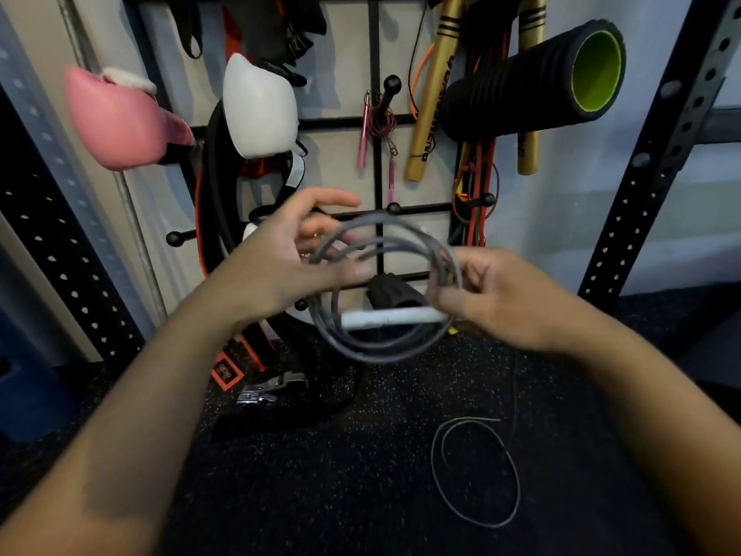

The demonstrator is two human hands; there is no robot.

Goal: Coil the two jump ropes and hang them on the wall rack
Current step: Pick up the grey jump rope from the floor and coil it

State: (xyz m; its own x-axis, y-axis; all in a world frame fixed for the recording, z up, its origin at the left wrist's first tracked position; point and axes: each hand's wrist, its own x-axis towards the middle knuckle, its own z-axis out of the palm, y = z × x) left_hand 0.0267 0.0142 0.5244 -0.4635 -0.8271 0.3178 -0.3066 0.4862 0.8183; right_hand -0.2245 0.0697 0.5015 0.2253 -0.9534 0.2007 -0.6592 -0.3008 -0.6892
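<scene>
1. My right fingers (445,292) curl round the right side of the grey rope (385,286) coil, pinching its loops together with the white handle (395,318).
2. My left hand (280,254) is spread, fingers fairly straight, touching the coil's left side.
3. The coil hangs in the air before the rack (377,162).
4. A loose end (477,471) trails in a loop on the floor.
5. The pink rope (379,126) already hangs coiled on a peg (391,88).
</scene>
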